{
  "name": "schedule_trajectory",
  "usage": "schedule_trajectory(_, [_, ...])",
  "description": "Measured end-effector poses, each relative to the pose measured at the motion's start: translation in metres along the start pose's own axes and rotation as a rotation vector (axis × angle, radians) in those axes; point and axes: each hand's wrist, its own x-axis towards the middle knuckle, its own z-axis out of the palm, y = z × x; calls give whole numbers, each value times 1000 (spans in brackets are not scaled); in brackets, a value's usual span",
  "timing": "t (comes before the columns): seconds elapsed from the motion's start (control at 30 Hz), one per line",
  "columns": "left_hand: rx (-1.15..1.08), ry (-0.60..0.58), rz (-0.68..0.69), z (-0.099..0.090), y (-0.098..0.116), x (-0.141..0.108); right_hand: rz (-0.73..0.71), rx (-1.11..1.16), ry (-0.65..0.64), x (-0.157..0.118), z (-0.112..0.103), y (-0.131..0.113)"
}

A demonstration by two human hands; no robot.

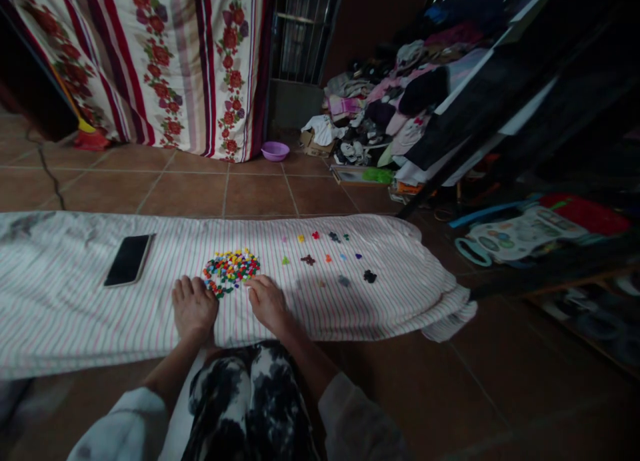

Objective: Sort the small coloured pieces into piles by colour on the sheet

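Right hand (269, 304) at the near right edge of the mixed pile (231, 266) of small coloured pieces, with fingers bent and thumb and forefinger close together; impossible to tell whether pinching a piece. Left hand (194, 306) just beside the pile's left edge, laid palm down on the striped cloth (400, 261), with nothing visibly grasped.

To the right of the pile, small groups set apart in loose rows, mostly of one colour each: among them yellow pieces (301, 237), red pieces (315, 235), brown pieces (308, 260), orange pieces (329, 258) and black pieces (370, 276). By the look of it, only a lesser share set out so far, with the greater part still mixed in the pile.

Both forearms reaching forward from the lap, angled inward, with wrists low over the near side of the cloth. Left of the hands, a phone (129, 261) lying flat.
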Motion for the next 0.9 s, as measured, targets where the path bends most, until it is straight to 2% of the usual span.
schedule_trajectory(0.13, [0,-3,-33,-3,3,0,-41,4,-85,2,16,-15])
schedule_trajectory(0.27, [-22,-16,-56,-2,4,-1,-29,-38,-113,8,25,-22])
schedule_trajectory(0.63, [19,8,-40,6,-2,-2,-59,-139,-180,41,36,-53])
schedule_trajectory(0.9, [-45,-25,-77,7,-2,-1,-10,-215,-190,52,44,-59])
